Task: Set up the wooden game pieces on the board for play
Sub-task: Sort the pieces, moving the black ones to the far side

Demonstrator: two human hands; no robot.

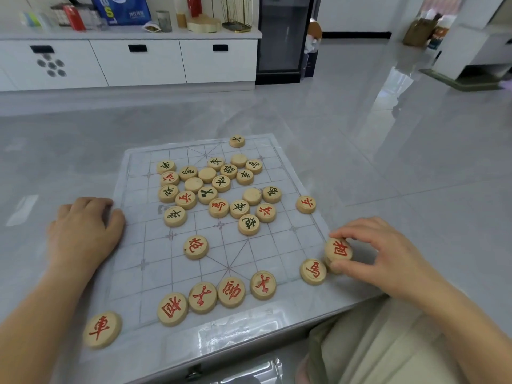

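left hand (pixel 83 234): palm down, fingers relaxed | right hand (pixel 388 256): fingers pinching

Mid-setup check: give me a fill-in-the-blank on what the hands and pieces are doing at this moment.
1. The right hand pinches a held piece whose character is painted ___.
2. The left hand rests on the ___ edge of the board.
3. The lone piece at the board's far edge carries a ___ character.
Missing words: red; left; black.
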